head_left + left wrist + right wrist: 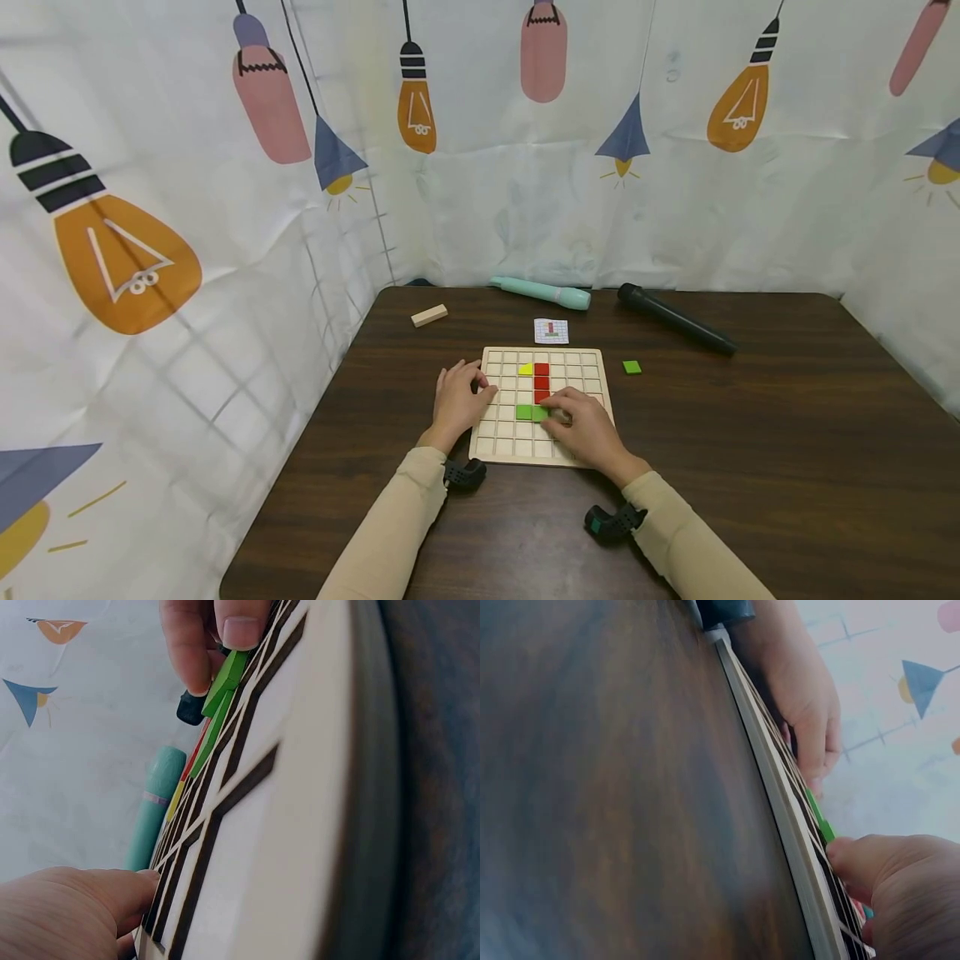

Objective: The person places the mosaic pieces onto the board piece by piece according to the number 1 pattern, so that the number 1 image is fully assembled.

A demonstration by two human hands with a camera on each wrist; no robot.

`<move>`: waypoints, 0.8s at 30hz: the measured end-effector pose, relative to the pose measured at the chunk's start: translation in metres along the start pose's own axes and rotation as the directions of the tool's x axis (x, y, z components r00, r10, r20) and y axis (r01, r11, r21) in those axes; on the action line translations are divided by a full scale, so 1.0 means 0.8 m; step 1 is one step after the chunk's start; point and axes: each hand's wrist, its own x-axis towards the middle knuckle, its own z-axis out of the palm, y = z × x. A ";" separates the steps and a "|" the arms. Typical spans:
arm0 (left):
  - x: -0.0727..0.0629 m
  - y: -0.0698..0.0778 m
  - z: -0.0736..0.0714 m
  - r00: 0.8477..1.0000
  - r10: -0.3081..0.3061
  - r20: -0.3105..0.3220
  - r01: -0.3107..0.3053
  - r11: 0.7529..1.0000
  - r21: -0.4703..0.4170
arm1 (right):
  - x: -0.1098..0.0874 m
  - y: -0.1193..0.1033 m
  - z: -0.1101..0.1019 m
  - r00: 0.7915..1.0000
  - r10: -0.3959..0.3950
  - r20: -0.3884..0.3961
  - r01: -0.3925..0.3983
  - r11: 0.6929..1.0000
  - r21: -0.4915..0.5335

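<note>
A square wooden grid board (517,458) lies on the table. My right hand (588,429) is over its middle, pinching a green square tile (227,681) between thumb and finger; the tile looks tilted, its edge against another green tile (523,412) that lies in the grid. Red square tiles (542,383) form a short column above, with a yellow tile (526,369) left of the top one. At the board's left edge rests my left hand (457,400), thumb and forefinger touching the board. What lies under the right fingers is partly hidden.
Behind the board lies a small printed card (551,332). A loose green tile (632,367) is to the right, a wooden block (429,316) at the back left. A mint-coloured tube (543,292) and a black cylindrical object (675,319) lie near the table's far edge.
</note>
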 end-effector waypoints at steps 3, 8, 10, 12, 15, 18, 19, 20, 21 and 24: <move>0.000 0.000 0.001 1.000 -0.001 0.002 0.001 1.000 0.002 | 0.000 0.000 0.003 1.000 0.002 -0.006 -0.002 1.000 -0.005; 0.000 0.002 0.001 1.000 -0.004 0.007 0.004 1.000 0.001 | -0.001 0.000 0.002 1.000 0.009 -0.025 -0.009 1.000 -0.004; 0.001 0.003 0.001 1.000 -0.002 0.007 0.002 1.000 -0.001 | -0.001 -0.001 0.001 1.000 0.012 -0.024 -0.012 1.000 0.006; 0.001 0.003 0.000 1.000 -0.004 0.007 0.004 1.000 -0.005 | -0.001 -0.001 0.000 1.000 0.013 -0.026 -0.012 1.000 0.011; 0.001 0.003 0.000 1.000 -0.006 0.008 0.006 1.000 -0.008 | -0.001 -0.002 -0.001 1.000 0.017 -0.026 -0.017 1.000 0.024; 0.000 0.003 -0.001 1.000 -0.009 0.007 0.009 1.000 -0.006 | -0.001 -0.002 -0.001 1.000 0.021 -0.022 -0.020 0.999 0.035; 0.000 0.003 -0.001 1.000 -0.009 0.007 0.009 1.000 -0.007 | 0.000 -0.002 -0.001 1.000 0.021 -0.021 -0.020 0.999 0.038; 0.000 0.003 -0.001 1.000 -0.010 0.007 0.010 1.000 -0.008 | 0.000 -0.002 -0.001 1.000 0.021 -0.020 -0.020 0.999 0.039; 0.000 0.003 -0.002 1.000 -0.009 0.006 0.009 1.000 -0.008 | 0.000 -0.002 0.000 1.000 0.021 -0.019 -0.020 0.999 0.042; -0.001 0.003 -0.002 1.000 -0.009 0.006 0.010 1.000 -0.009 | 0.000 -0.003 0.000 1.000 0.024 -0.020 -0.023 0.999 0.041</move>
